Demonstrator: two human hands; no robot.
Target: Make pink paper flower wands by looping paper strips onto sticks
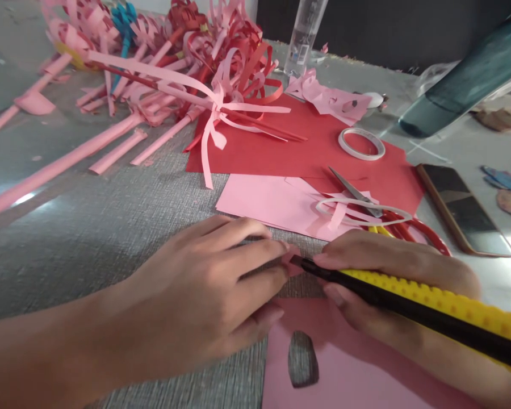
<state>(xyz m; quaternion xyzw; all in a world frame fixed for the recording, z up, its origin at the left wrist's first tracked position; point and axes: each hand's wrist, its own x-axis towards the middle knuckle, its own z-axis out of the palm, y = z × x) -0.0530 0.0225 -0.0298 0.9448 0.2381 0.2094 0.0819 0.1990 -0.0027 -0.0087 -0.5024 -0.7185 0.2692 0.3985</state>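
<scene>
1. Nearest, at the lower middle of the frame, a pink paper sheet with a rounded cut-out hole [366, 363] lies on the grey textured bench [89, 227].
2. The left hand [204, 295] presses flat on the sheet's upper edge, fingers spread, gripping nothing.
3. The right hand [392, 278] is closed around a yellow-and-black utility knife [430, 307], its tip at the left fingertips.
4. Judged from this, a cut is in hand; the next stroke calls for a steady sheet and fingers kept off the blade's path.
5. Beyond lie red-handled scissors [366, 199], a white tape ring [361, 143] on red paper [281, 147], and a dark phone [464, 210].
6. Upper left: a heap of pink and red paper flowers [174, 68].
</scene>
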